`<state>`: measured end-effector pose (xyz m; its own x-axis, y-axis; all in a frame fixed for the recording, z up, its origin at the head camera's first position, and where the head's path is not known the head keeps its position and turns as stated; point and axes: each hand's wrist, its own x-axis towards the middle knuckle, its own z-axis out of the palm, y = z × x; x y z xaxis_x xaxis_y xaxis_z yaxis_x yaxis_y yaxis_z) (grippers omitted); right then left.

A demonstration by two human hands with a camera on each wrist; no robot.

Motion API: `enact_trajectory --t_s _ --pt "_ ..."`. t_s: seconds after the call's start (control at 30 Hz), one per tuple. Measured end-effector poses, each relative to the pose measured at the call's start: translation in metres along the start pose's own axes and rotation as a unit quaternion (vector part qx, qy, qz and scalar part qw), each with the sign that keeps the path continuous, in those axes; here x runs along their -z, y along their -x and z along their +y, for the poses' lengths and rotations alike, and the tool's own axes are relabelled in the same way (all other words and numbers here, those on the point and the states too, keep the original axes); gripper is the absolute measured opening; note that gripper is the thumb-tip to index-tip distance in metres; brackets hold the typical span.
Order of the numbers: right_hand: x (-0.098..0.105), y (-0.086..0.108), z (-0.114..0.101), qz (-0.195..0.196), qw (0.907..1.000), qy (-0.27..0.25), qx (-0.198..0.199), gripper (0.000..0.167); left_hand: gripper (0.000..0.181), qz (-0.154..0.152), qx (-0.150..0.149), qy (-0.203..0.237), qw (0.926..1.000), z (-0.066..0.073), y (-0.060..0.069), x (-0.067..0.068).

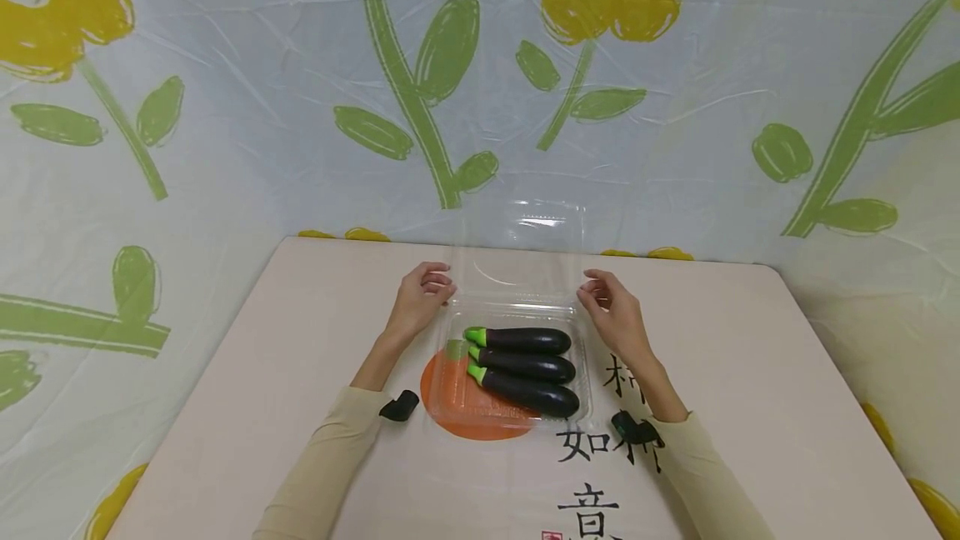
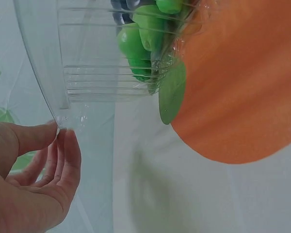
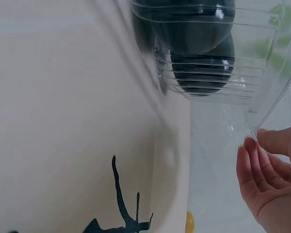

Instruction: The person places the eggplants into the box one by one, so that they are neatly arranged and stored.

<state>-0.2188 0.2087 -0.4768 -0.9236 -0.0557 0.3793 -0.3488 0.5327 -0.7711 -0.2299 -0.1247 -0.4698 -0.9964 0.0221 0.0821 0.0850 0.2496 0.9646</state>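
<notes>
A clear plastic clamshell box (image 1: 442, 407) rests on the table with its lid (image 1: 525, 232) raised at the back. Inside the base lie three dark eggplants (image 1: 528, 369), their green stem ends to the left. At the box's left rear corner, my left hand (image 1: 422, 300) pinches the thin plastic edge between thumb and fingertips; the left wrist view shows this hand (image 2: 43, 165) closely. Opposite it, my right hand (image 1: 615, 311) pinches the right rear edge, seen also in the right wrist view, where the hand (image 3: 271, 170) has thumb and fingertips together on the plastic.
The pale table cover (image 1: 300, 440) bears an orange circle (image 1: 480, 432) partly under the box and black written characters (image 1: 588, 507) to the right. A flower-patterned cloth (image 1: 247, 132) hangs behind and at both sides. Black wrist straps (image 1: 400, 406) are near both sleeves.
</notes>
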Motion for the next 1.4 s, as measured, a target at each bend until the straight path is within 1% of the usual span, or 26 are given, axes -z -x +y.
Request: enact_trajectory --t_s 0.1,0.2,0.37,0.53,0.63,0.73,0.87,1.07,1.23,1.33,1.4 --pt "0.001 -0.001 -0.001 0.002 0.9999 -0.014 0.001 0.035 0.034 -0.002 -0.005 0.012 0.9999 0.0 0.0 0.001" --pt "0.002 0.0 -0.002 0.004 0.9998 -0.018 -0.002 0.033 0.032 -0.003 -0.012 0.016 0.9998 0.001 0.0 0.003" --pt "0.003 0.001 -0.003 0.009 0.9996 -0.027 0.001 0.03 0.028 -0.002 -0.032 0.005 0.9995 0.001 0.002 0.004" --pt "0.004 0.004 -0.004 0.013 0.9989 -0.043 0.013 0.029 0.025 -0.006 -0.052 -0.001 0.9986 0.002 0.004 0.006" --pt "0.006 0.006 -0.004 0.01 0.9989 -0.039 0.024 0.028 0.023 -0.005 -0.055 -0.006 0.9984 0.003 0.006 0.007" --pt "0.008 0.008 -0.004 0.001 0.9991 -0.035 0.026 0.025 0.02 -0.001 -0.06 -0.011 0.9981 0.003 0.008 0.007" --pt "0.01 0.009 -0.002 -0.01 0.999 -0.032 0.031 0.021 0.017 0.004 -0.071 -0.023 0.9972 0.003 0.011 0.008" --pt "0.012 0.011 0.001 -0.018 0.9981 -0.032 0.049 0.02 0.016 0.01 -0.083 -0.048 0.9953 0.004 0.014 0.009" --pt "0.014 0.012 0.001 -0.022 0.9976 -0.026 0.061 0.019 0.014 0.01 -0.085 -0.067 0.9941 0.002 0.016 0.012" --pt "0.015 0.014 -0.003 -0.021 0.997 -0.025 0.071 0.018 0.012 0.005 -0.088 -0.078 0.993 0.001 0.018 0.014" --pt "0.017 0.015 -0.013 -0.025 0.9967 -0.02 0.075 0.016 0.012 0.002 -0.091 -0.086 0.9921 0.001 0.02 0.015"
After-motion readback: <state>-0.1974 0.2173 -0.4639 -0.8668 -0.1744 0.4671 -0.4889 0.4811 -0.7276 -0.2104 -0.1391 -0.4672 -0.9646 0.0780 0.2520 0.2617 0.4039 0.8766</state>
